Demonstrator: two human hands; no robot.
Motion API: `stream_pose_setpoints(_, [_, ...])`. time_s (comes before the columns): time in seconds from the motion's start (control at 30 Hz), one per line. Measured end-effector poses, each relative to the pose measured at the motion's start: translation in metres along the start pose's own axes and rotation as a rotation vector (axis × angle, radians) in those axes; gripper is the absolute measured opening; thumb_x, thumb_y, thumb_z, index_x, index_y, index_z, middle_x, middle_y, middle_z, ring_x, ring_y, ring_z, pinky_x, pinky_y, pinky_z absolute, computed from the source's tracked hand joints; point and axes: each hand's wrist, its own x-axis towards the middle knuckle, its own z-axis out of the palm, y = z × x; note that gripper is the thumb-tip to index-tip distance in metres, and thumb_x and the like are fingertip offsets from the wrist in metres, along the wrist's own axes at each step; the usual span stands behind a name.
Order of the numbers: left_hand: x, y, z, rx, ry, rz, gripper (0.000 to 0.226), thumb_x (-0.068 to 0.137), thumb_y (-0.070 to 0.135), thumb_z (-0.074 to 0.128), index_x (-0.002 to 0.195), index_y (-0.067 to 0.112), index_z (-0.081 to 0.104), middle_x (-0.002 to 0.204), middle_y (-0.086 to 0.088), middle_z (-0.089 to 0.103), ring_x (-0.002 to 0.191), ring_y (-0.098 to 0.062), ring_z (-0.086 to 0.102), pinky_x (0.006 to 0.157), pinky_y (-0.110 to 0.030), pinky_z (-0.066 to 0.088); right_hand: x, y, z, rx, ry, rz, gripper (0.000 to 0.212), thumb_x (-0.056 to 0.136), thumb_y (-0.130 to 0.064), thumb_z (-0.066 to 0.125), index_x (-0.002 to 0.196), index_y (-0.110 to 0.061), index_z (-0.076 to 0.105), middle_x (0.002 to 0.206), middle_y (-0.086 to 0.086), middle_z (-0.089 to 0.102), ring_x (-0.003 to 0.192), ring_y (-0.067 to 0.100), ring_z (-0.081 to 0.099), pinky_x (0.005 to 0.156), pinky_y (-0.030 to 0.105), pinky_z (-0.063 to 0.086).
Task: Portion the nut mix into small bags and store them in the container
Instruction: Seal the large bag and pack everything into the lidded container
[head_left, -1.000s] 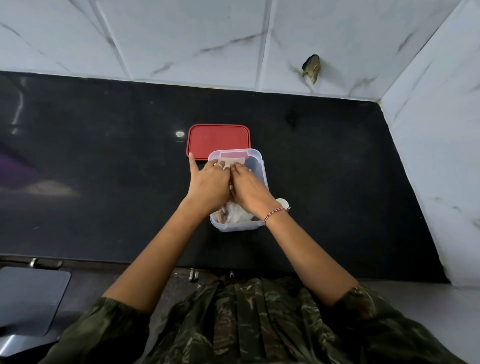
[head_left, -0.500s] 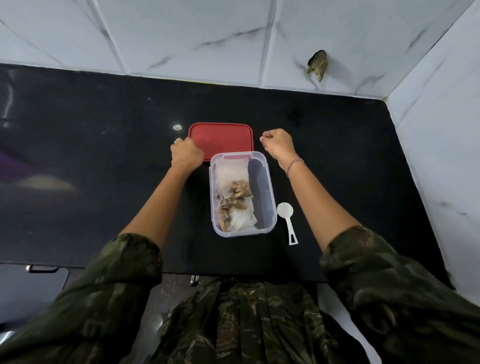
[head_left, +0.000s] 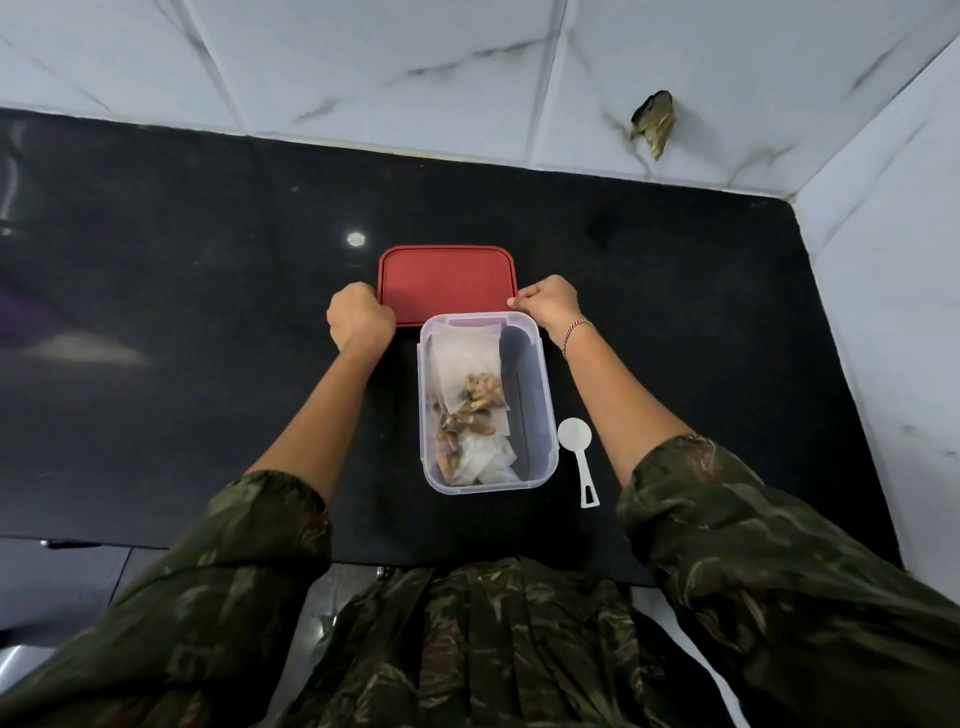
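A clear plastic container (head_left: 540, 415) stands on the black counter (head_left: 208, 338) in front of me. Inside it lie small translucent bags of nut mix (head_left: 470, 405). Just behind the container lies its red lid (head_left: 447, 278), flat on the counter. My left hand (head_left: 358, 319) grips the lid's left edge with curled fingers. My right hand (head_left: 550, 304) pinches the lid's right front corner. A white measuring scoop (head_left: 577, 447) lies on the counter right of the container.
White marble-tiled walls (head_left: 467, 78) close off the back and the right side. A hole with debris (head_left: 652, 122) marks the back wall. The counter's front edge runs just above my camouflage-patterned clothing.
Both hands left the container, where they were pressing the bags, and moved out and back to the red lid's two sides, where they now grip it.
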Motion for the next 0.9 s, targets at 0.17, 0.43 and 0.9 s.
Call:
stream_pose_setpoints(0.17, [0.004, 0.001, -0.009, -0.168, 0.044, -0.044, 0.027, 0.086, 0.005, 0.065, 0.113, 0.008, 0.069, 0.108, -0.011, 0.070, 0.102, -0.026, 0.065, 0.084, -0.031, 0.052, 0.002, -0.011, -0.006, 0.320, 0.028, 0.064, 0.013, 0.082, 0.001, 0.068, 0.089, -0.007, 0.060, 0.101, 0.015, 0.064, 0.061, 0.009, 0.056, 0.043, 0.012, 0.045])
stream_pose_setpoints(0.43, [-0.004, 0.019, -0.012, -0.465, 0.058, -0.083, 0.028, 0.092, 0.012, 0.051, 0.114, 0.010, 0.068, 0.099, -0.006, 0.070, 0.085, -0.020, 0.065, 0.074, -0.030, 0.052, -0.024, -0.046, -0.028, 0.381, 0.044, -0.213, 0.035, 0.084, -0.003, 0.066, 0.118, -0.007, 0.061, 0.087, 0.001, 0.066, 0.076, 0.012, 0.065, 0.058, 0.018, 0.051])
stream_pose_setpoints(0.9, [-0.054, 0.061, -0.055, -1.167, -0.126, -0.237, 0.016, 0.089, 0.019, 0.066, 0.082, 0.006, 0.060, 0.068, -0.008, 0.065, 0.055, -0.017, 0.064, 0.047, -0.024, 0.054, -0.136, -0.009, -0.035, -0.376, 0.392, -1.103, 0.028, 0.083, -0.003, 0.065, 0.108, -0.014, 0.070, 0.095, 0.001, 0.069, 0.082, 0.017, 0.063, 0.074, 0.035, 0.054])
